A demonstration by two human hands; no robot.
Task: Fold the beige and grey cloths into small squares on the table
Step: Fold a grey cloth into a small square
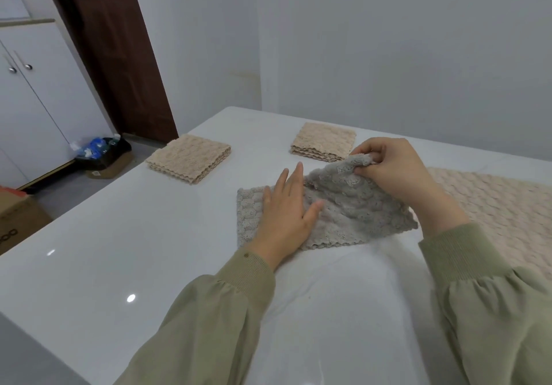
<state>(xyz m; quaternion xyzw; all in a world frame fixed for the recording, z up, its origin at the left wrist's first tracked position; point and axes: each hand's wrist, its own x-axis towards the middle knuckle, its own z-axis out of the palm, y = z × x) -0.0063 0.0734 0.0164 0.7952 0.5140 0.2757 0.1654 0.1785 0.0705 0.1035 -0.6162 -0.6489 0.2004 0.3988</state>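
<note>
Grey cloth (343,214) is lying mid-bench (119,250), partway through a fold. Left hand (286,214) is pressing flat and open on the cloth's left half, gripping nothing. Right hand (394,169) is pinching the cloth's far right corner, lifting it off the surface. Two folded beige cloths (189,157) (324,141) are sitting further back; an unfolded beige cloth (493,214) is lying at right. Risks: lifted corner slipping out of the pinch, or edges landing misaligned if the left hand lets the base shift, likely giving a skewed square.
</note>
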